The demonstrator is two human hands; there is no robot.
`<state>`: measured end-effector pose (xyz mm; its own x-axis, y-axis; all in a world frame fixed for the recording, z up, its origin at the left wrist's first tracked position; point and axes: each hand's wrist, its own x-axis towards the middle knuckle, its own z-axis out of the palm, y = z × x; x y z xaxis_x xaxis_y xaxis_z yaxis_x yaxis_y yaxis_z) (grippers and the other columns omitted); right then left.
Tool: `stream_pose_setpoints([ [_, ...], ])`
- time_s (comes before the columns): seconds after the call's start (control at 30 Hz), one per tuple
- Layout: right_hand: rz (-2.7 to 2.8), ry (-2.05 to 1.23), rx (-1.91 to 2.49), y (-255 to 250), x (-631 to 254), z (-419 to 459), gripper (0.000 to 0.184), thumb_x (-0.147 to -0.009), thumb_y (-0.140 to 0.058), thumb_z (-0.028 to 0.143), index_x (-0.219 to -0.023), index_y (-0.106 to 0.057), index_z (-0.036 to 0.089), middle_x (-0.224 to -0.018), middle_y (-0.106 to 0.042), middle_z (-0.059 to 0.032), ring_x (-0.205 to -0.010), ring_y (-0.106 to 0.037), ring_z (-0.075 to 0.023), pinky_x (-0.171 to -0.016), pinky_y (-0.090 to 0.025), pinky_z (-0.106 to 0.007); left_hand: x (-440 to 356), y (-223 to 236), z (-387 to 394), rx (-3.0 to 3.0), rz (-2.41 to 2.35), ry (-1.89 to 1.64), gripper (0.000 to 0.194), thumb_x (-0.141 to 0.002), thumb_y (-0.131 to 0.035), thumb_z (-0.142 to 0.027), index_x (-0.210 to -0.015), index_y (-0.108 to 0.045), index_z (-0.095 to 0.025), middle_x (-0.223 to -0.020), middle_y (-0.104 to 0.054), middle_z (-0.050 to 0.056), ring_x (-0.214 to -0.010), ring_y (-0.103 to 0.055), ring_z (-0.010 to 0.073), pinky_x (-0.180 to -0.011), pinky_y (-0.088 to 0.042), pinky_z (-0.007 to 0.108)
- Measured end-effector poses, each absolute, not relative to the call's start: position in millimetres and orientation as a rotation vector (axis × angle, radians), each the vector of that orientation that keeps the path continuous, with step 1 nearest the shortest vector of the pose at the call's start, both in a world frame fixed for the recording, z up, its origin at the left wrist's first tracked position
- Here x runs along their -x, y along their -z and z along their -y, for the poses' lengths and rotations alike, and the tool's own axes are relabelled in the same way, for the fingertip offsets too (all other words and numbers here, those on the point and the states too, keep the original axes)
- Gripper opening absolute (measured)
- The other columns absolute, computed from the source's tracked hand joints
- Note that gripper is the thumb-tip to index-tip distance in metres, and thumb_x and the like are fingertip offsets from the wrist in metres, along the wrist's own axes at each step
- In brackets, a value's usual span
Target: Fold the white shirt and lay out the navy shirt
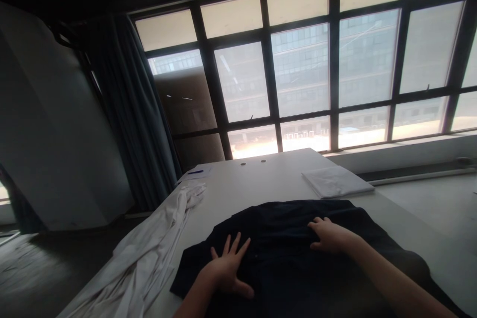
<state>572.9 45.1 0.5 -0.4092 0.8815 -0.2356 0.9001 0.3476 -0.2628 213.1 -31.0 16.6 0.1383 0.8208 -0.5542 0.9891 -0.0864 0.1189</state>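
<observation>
A dark navy garment (283, 268) lies spread over the near part of a white table (257, 179). Its exact kind is hard to make out in the dim light. My left hand (229, 266) rests on the left side of the cloth, palm down with the fingers spread. Farther right, my right hand (330, 236) also touches the fabric, its fingers apart and slightly bent. Neither hand grips anything. The garment's right edge hangs toward the lower right corner, and its near edge runs out of view.
Crumpled white cloth (149, 253) lies along the table's left edge. A folded white cloth (337, 182) sits at the right. Toward the far left corner, a blue pen (196, 172) rests on paper (203, 175). Behind stand large windows (301, 69) and a blue curtain (130, 109).
</observation>
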Motion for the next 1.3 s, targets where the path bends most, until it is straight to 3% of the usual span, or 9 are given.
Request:
stream_pose_setpoints([
  [0.13, -2.566, 0.455, -1.688, 3, -563, -42, 0.057, -0.081, -0.067, 0.043, -0.128, -0.065, 0.011, -0.129, -0.063, -0.0246, -0.121, -0.058, -0.0438, -0.096, -0.047, -0.050, -201, -22, 29, -1.980, -1.702, 0.394, 0.136, -0.053, -0.083, -0.067, -0.160, -0.004, -0.037, -0.166, 0.013, 0.004, -0.150, 0.014, 0.0450, -0.106, 0.000, 0.083],
  [0.23, -2.590, 0.443, -1.688, -7, -563, -38, 0.040, -0.083, -0.064, 0.044, -0.106, -0.074, 0.013, -0.109, -0.072, -0.0217, -0.104, -0.068, -0.0389, -0.088, -0.051, -0.046, -193, -32, 35, -2.006, -1.776, 0.214, 0.106, -0.067, -0.072, -0.072, -0.157, -0.032, -0.033, -0.165, -0.024, 0.009, -0.150, -0.018, 0.0456, -0.114, -0.016, 0.073],
  [0.33, -2.629, 0.473, -1.686, -17, -567, -33, 0.035, -0.083, -0.062, 0.049, -0.084, -0.075, 0.017, -0.091, -0.075, -0.0172, -0.088, -0.072, -0.0348, -0.075, -0.052, -0.041, -192, -40, 43, -2.118, -1.832, 0.046, 0.078, -0.077, -0.063, -0.070, -0.142, -0.056, -0.027, -0.134, -0.065, 0.014, -0.125, -0.057, 0.0417, -0.105, -0.041, 0.057],
  [0.4, -2.608, 0.594, -1.676, -22, -566, -27, 0.036, -0.083, -0.061, 0.053, -0.073, -0.073, 0.020, -0.074, -0.073, -0.0125, -0.072, -0.071, -0.0305, -0.064, -0.050, -0.038, -193, -42, 46, -2.173, -1.851, 0.004, 0.064, -0.080, -0.061, -0.068, -0.128, -0.066, -0.026, -0.115, -0.073, 0.013, -0.108, -0.066, 0.0386, -0.092, -0.049, 0.049],
  [0.67, -2.967, 0.559, -1.544, -21, -537, -17, 0.021, -0.087, -0.059, 0.041, -0.096, -0.066, 0.022, -0.091, -0.071, -0.0084, -0.081, -0.065, -0.0248, -0.069, -0.044, -0.034, -196, -28, 30, -2.269, -1.967, -0.225, 0.038, -0.093, -0.048, -0.041, -0.126, -0.062, -0.026, -0.117, -0.071, 0.009, -0.107, -0.065, 0.0296, -0.090, -0.046, 0.040],
  [0.9, -3.029, 0.213, -1.796, 33, -535, -44, 0.023, -0.085, -0.057, 0.026, -0.108, -0.063, 0.021, -0.116, -0.064, -0.0109, -0.107, -0.058, -0.0285, -0.095, -0.039, -0.042, -171, 20, 4, -2.265, -2.031, -0.194, 0.066, -0.089, -0.059, -0.041, -0.149, -0.045, -0.018, -0.145, -0.054, 0.015, -0.132, -0.048, 0.0332, -0.106, -0.038, 0.045],
  [1.07, -3.086, 0.388, -1.905, 57, -536, -54, 0.030, -0.091, -0.048, 0.025, -0.117, -0.062, 0.020, -0.114, -0.068, -0.0107, -0.109, -0.060, -0.0260, -0.098, -0.039, -0.040, -179, 38, -2, -2.312, -1.963, -0.414, 0.050, -0.091, -0.055, -0.033, -0.140, -0.054, -0.020, -0.130, -0.063, 0.011, -0.119, -0.056, 0.0267, -0.103, -0.040, 0.039],
  [1.2, -3.116, 0.405, -1.828, 56, -533, -53, 0.024, -0.095, -0.047, 0.033, -0.100, -0.066, 0.020, -0.100, -0.070, -0.0086, -0.098, -0.063, -0.0250, -0.095, -0.040, -0.040, -190, 34, -1, -2.374, -1.933, -0.500, 0.034, -0.091, -0.052, -0.022, -0.123, -0.064, -0.023, -0.114, -0.067, 0.007, -0.108, -0.059, 0.0242, -0.099, -0.041, 0.037],
  [1.3, -3.146, 0.423, -1.756, 53, -532, -51, 0.039, -0.098, -0.043, 0.049, -0.085, -0.065, 0.020, -0.089, -0.068, -0.0070, -0.086, -0.061, -0.0228, -0.090, -0.041, -0.039, -193, 27, 3, -2.420, -1.929, -0.553, 0.022, -0.088, -0.052, -0.015, -0.101, -0.068, -0.023, -0.102, -0.066, 0.007, -0.103, -0.057, 0.0260, -0.096, -0.040, 0.039],
])
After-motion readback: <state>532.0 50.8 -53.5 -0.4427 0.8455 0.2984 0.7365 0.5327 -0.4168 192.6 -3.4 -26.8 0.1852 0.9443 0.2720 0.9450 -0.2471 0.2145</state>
